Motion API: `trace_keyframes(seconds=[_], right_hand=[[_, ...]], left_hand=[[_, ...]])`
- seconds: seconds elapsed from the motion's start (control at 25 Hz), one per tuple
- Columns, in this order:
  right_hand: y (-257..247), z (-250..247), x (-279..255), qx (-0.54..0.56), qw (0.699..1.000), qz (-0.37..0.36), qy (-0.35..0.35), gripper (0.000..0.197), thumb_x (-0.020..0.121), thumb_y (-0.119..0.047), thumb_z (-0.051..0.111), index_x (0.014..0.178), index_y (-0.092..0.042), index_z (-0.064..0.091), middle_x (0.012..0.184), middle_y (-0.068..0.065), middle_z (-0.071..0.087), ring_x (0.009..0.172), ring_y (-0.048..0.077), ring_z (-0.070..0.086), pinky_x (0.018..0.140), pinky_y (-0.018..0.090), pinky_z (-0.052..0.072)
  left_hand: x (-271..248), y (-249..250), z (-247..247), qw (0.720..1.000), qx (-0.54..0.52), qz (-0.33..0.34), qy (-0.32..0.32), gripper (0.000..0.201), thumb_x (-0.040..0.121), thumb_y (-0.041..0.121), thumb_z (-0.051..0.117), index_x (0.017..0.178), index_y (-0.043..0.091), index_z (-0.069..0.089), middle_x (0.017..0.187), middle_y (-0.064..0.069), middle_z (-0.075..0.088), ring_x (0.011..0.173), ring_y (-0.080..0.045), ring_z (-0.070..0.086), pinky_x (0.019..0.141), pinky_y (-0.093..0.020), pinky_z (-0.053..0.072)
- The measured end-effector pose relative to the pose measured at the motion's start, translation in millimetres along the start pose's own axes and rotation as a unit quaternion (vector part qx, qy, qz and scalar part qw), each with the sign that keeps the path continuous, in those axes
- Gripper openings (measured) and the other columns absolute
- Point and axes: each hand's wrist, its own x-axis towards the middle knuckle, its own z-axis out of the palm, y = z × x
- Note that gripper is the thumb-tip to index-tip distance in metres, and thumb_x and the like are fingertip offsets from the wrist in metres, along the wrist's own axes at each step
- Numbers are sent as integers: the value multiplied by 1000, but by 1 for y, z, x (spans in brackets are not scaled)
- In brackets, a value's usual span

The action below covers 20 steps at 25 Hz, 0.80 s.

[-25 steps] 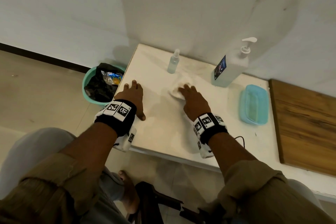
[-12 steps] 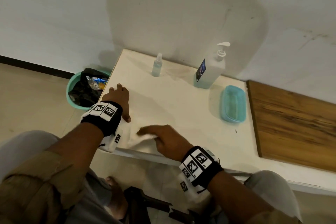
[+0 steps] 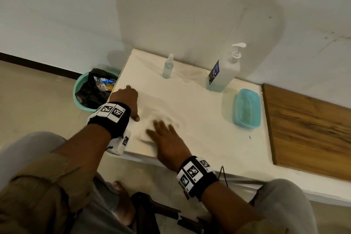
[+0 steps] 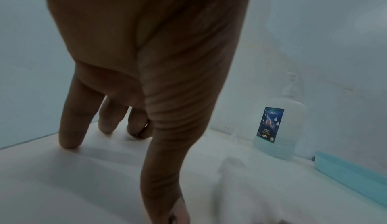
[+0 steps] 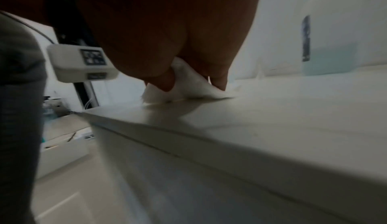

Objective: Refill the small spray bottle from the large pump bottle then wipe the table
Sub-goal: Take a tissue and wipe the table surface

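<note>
Far left in the head view there's a green bin (image 3: 79, 89) on the floor by the table's (image 3: 199, 119) left edge. Next over, the left hand (image 3: 126, 99) lies flat on the tabletop near that edge, fingers straight and a bit spread, just bracing. Lower middle of the frame, the right hand (image 3: 167, 142) has its fingers laid out over a white tissue (image 5: 188, 85); in the wrist view the tissue is bunched under the fingertips and pressed onto the surface. The small spray bottle (image 3: 168, 66) stands upright at the back, upper middle, with the big pump bottle (image 3: 222, 74) to its right, and a blue box (image 3: 248, 108) is further right. Looks like wiping's underway. Risks, I'd say: a wide swipe toward the back could knock over that light spray bottle, or the tissue could slip off the near edge, since the hand is close to it.
</note>
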Motion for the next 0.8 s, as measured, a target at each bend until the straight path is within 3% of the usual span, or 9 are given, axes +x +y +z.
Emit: trace_keyframes(seconds=[0.08,0.16,0.24,0.32,0.4,0.48,0.56,0.64,0.8], right_hand=[[-16,2,-8,44,994,-92,-40,68,82,5,49,146,-19,41,159,10,27,148,26,21,121,43,14],[-14,-7,-17,110,985,-130,-37,65,78,4,46,138,-22,51,147,3,48,134,24,46,109,39,38],[9,-23,-21,149,982,-82,79,60,76,-2,42,129,-26,58,133,-4,60,118,19,59,97,34,49],[48,-38,-20,140,964,20,225,53,80,-4,41,124,-28,61,127,-6,63,113,17,62,97,33,50],[89,-49,-20,86,940,138,298,52,86,-1,43,127,-27,60,130,-5,62,117,18,61,100,32,48],[115,-48,-14,54,934,232,267,54,91,-1,41,136,-26,53,142,-1,53,131,18,49,110,35,39],[117,-35,-1,57,942,261,202,55,92,1,38,141,-24,48,153,5,39,144,23,31,120,38,22],[102,-23,16,69,953,237,175,58,90,5,37,140,-24,49,158,13,29,149,30,18,122,42,12],[44,-12,41,76,988,93,100,62,86,7,39,140,-23,48,159,15,23,149,33,11,122,45,12]], left_hand=[[-1,1,0,1000,4,0,-1,112,65,47,86,149,4,25,161,-13,15,136,-33,41,101,-49,46],[-1,2,-1,1000,2,-1,-3,113,65,47,86,150,4,24,161,-12,15,136,-33,41,102,-48,46],[-2,2,-1,1000,0,-3,-2,114,65,47,86,150,4,24,161,-12,14,136,-33,41,102,-48,46],[-3,2,0,1000,-1,-5,-4,115,65,48,86,151,4,22,162,-12,14,136,-32,41,102,-48,46],[-2,3,-1,1000,1,-8,-7,116,65,47,86,151,4,22,162,-12,14,135,-32,42,102,-48,47],[-1,4,-2,1000,2,-11,-9,116,64,47,86,151,4,23,162,-12,14,134,-32,44,101,-47,47],[1,4,-3,1000,3,-12,-11,116,63,47,87,151,4,24,161,-12,16,132,-32,47,99,-45,49],[2,4,-3,1000,0,-12,-12,115,63,47,87,150,4,25,161,-12,16,131,-32,48,98,-45,50],[1,6,-3,1000,6,-7,-14,110,63,47,87,148,6,30,162,-13,13,132,-33,47,99,-46,49]])
